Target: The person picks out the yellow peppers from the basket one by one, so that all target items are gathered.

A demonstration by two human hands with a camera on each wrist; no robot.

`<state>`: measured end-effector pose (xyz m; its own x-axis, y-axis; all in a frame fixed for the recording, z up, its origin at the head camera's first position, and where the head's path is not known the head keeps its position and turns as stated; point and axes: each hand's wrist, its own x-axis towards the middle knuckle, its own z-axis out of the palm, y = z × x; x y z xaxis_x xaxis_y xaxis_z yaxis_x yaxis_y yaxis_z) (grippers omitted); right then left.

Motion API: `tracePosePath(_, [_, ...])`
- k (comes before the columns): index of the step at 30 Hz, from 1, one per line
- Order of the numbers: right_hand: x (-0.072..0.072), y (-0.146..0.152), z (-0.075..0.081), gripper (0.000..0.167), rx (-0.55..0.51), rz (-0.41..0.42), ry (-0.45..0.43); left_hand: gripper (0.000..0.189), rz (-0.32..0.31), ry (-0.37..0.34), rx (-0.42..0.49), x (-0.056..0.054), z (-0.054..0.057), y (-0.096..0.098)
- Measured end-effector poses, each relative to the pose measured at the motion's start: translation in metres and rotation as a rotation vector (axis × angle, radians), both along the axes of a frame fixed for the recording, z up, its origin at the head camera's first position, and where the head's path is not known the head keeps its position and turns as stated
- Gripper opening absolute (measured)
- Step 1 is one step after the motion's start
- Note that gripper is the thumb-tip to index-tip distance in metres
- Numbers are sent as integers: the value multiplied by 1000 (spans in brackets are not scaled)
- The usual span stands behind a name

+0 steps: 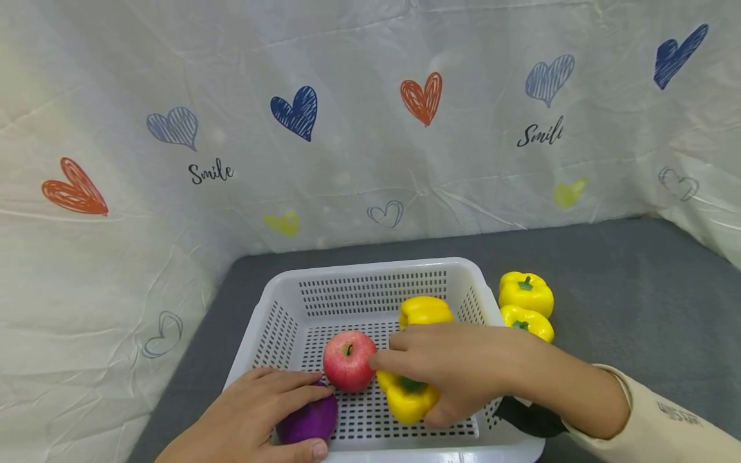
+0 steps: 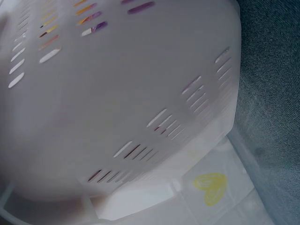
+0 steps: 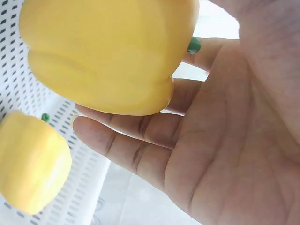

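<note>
A yellow bell pepper [image 1: 405, 405] with a green stem is gripped by my right hand [image 1: 457, 360], thumb on the near side and fingers over the top, inside the white basket [image 1: 370, 265]. In the right wrist view the fingers [image 3: 126, 147] lie along the side of this pepper. At the basket's near left, my left hand [image 1: 249, 411] holds a smooth, round purple vegetable [image 1: 309, 415], its fingers over the top and thumb in front; the hand hides part of it. A red apple [image 1: 349, 361] sits between both hands. Behind the right hand lies another yellow pepper [image 1: 425, 310].
Two more yellow peppers, a far one [image 1: 525, 294] and a nearer one [image 1: 529, 321], stand outside the basket's right wall on the dark grey tabletop [image 1: 625, 289]. A white curtain [image 1: 347, 173] printed with hearts hangs behind. The left wrist view mostly shows the basket's slotted outer wall [image 2: 117, 84].
</note>
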<state>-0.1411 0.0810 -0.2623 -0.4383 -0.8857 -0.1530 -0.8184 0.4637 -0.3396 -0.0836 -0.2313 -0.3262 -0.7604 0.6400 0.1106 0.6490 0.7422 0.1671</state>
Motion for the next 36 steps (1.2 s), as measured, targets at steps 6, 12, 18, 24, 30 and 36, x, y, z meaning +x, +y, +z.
tracePosePath(6, [5,10,5,59,-36,-13,28,50,8,-27,-4,0,0,0])
tracePosePath(12, [8,19,7,63,-58,-27,17,51,25,-51,-5,0,1,1])
tracePosePath(18, [10,31,8,67,-69,-58,7,51,22,-36,-2,0,1,1])
tracePosePath(24, [13,40,6,73,-88,-109,-16,51,12,-9,-1,0,0,-1])
tracePosePath(30, [15,48,6,72,-107,-129,2,51,3,7,-3,0,-2,-2])
tracePosePath(36, [16,57,6,73,-130,-165,-23,50,10,-12,5,1,0,-1])
